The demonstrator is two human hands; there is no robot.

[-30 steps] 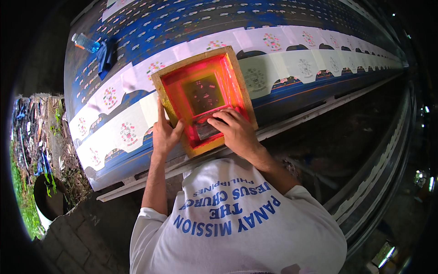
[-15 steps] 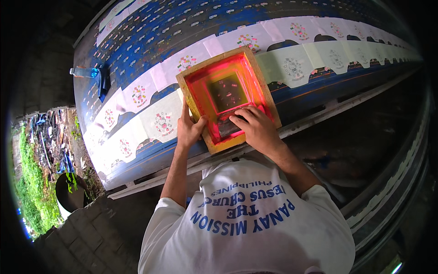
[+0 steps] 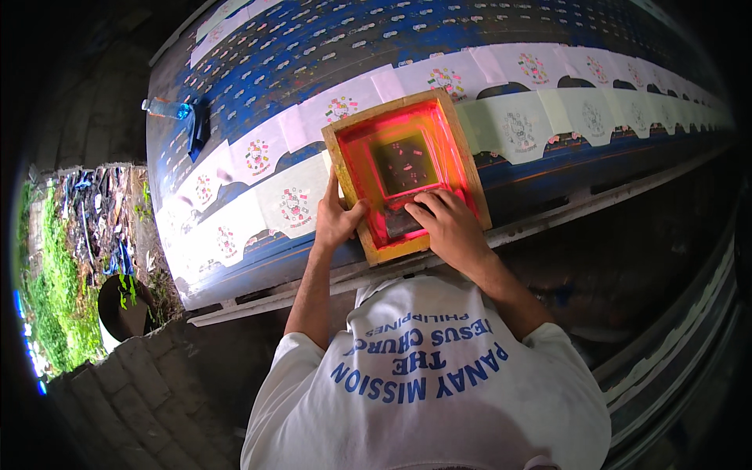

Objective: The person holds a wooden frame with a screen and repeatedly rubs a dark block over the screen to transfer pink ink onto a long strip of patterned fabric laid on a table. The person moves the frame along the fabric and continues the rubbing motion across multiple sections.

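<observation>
A wooden screen-printing frame (image 3: pixel 468 160), smeared inside with bright pink ink, lies tilted over the row of pale cloth pieces nearest me. In its middle a darker mesh window (image 3: pixel 405 167) shows small pink shapes. My left hand (image 3: pixel 338 222) grips the frame's left rail, thumb on top and fingers along the outer side. Inside the frame's near end, my right hand (image 3: pixel 455 230) is closed on a dark squeegee (image 3: pixel 402 222), fingers bent over its upper edge. Cloth directly under the frame is hidden.
Printed cloth pieces (image 3: pixel 294 205) lie in curving rows along a long blue-stained table (image 3: pixel 258 102). A clear bottle (image 3: pixel 164 108) and a dark cloth (image 3: pixel 197 131) rest at its left end. A metal rail (image 3: pixel 548 205) edges the near side. Beyond the left end stands a round container (image 3: pixel 124 309).
The whole view has shifted, so the table and frame sit further right in the picture. Both hands keep their holds, and the squeegee stays at the frame's near end.
</observation>
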